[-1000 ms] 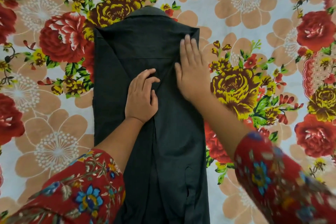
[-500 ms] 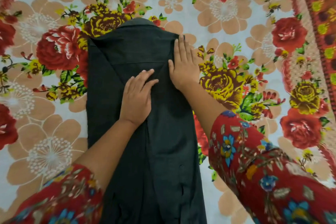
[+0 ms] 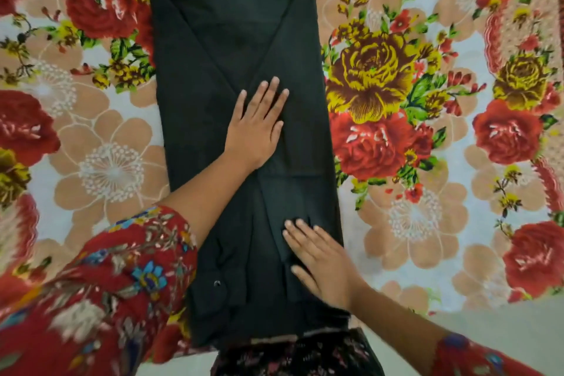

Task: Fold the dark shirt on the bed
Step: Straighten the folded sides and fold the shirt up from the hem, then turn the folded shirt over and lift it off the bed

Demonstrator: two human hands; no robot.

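your left hand (image 3: 258, 128) and right hand (image 3: 317, 256) press flat, fingers straight, on the dark shirt (image 3: 244, 162), a long strip on the bed (image 3: 427, 223); next, likely fold it crosswise.

A: How is the scene lit?
B: Soft, even, fairly bright light; its source cannot be told. Colours on the flowered red, yellow and peach bedsheet (image 3: 396, 76) read clearly. The dark grey folded cloth shirt (image 3: 238, 40) swallows light, so its creases look faint.
A: Is it sharp?
B: Mostly, in the centre. The red floral-print left sleeve (image 3: 100, 290), near left, is motion-blurred. The sheet's pattern bends toward the edges.
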